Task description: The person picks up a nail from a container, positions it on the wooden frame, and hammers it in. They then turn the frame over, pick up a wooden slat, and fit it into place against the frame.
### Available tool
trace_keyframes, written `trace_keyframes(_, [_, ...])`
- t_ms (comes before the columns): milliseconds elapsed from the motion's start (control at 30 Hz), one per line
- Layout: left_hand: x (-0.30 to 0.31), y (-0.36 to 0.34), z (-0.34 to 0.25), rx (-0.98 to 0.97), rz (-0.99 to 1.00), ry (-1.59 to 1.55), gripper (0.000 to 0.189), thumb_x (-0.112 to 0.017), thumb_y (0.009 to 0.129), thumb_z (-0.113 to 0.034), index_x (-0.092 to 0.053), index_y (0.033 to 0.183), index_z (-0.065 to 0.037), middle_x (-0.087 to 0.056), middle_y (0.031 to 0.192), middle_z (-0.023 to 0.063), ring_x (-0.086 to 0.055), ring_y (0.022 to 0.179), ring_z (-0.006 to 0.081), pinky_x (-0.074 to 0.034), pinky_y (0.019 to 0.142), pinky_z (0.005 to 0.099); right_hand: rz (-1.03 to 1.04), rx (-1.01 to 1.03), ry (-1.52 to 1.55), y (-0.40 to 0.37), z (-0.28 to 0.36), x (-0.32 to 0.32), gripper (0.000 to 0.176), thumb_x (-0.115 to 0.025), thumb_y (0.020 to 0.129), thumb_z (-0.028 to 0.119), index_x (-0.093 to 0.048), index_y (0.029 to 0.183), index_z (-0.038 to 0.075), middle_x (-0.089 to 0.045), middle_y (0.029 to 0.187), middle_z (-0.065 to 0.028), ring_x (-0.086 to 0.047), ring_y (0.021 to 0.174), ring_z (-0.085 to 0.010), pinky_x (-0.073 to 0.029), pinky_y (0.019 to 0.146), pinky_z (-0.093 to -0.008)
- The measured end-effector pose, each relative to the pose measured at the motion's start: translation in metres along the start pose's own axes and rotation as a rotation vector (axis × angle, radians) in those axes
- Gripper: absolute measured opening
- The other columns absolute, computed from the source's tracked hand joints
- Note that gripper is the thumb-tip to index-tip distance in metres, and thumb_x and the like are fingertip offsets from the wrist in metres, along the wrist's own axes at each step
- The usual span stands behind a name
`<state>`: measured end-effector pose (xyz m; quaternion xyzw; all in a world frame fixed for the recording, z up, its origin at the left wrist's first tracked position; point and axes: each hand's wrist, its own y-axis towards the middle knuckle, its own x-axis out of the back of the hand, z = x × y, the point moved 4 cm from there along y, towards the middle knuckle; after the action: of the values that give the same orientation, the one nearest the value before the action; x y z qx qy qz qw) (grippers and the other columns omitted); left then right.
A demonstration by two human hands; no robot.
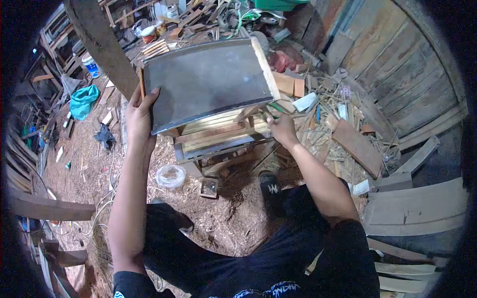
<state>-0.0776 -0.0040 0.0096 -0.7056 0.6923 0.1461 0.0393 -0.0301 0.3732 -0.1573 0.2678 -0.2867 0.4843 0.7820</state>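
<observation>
The lid lies on the box (left hand at its left edge, right hand at its right).

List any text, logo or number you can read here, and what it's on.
"M": white mark on the black shoe, likely a logo.
Blue lettering on the black shirt: cut off, unreadable.
Labels on the white bucket and the can: too small to read.
No text visible on the metal-topped box between the left hand and right hand.
</observation>
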Motion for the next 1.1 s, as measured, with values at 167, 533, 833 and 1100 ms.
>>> trace_keyframes(167, [0.0, 0.01, 0.003, -0.019, -0.002, 0.028, 0.037, -0.06, 0.093, -0.016, -0.058, 0.125, 0.002, -0.065, 0.114, 0.0095, -0.061, 0.103, 0.0176, -0.046, 0.09, 0.029, 0.038, 0.003, 0.066, 0.016, -0.01, -0.046, 0.01, -0.064, 0.091, 0.006, -0.066, 0.1, 0.001, -0.07, 0.082, -0.0109, -0.064, 0.072, -0.0143, -0.053, 0.067, -0.0315])
trace_keyframes(533, [0.0, 0.021, 0.005, -0.013, 0.061, 0.021, 0.031, -0.06, 0.094, -0.019, -0.06, 0.116, 0.003, -0.068, 0.106, 0.0113, -0.066, 0.093, 0.021, -0.053, 0.082, 0.0325, 0.235, 0.202, -0.342, -0.026, 0.063, -0.007, 0.019, -0.062, 0.087, 0.015, -0.068, 0.09, -0.003, -0.067, 0.081, -0.0248, -0.068, 0.08, -0.04, -0.052, 0.075, -0.0466])
trace_keyframes(833, [-0.01, 0.001, -0.007, -0.084, -0.131, 0.134, 0.019, -0.054, 0.093, -0.014, -0.063, 0.097, 0.003, -0.063, 0.087, 0.0078, -0.061, 0.077, 0.017, -0.05, 0.067, 0.0306, 1.113, 0.319, -0.324, -0.115, 0.055, -0.111, 0.038, -0.061, 0.092, 0.038, -0.067, 0.111, 0.005, -0.067, 0.1, -0.0217, -0.063, 0.103, -0.0392, -0.046, 0.098, -0.0462])
trace_keyframes(1100, [-0.014, 0.001, -0.007, -0.078, -0.083, 0.09, 0.017, -0.056, 0.093, -0.014, -0.062, 0.097, 0.002, -0.063, 0.087, 0.0099, -0.061, 0.077, 0.0174, -0.05, 0.069, 0.0309, 0.965, 0.463, -0.168, -0.138, -0.052, -0.219, 0.034, -0.065, 0.09, 0.034, -0.07, 0.107, 0.006, -0.068, 0.108, -0.0185, -0.063, 0.105, -0.035, -0.047, 0.097, -0.0451])
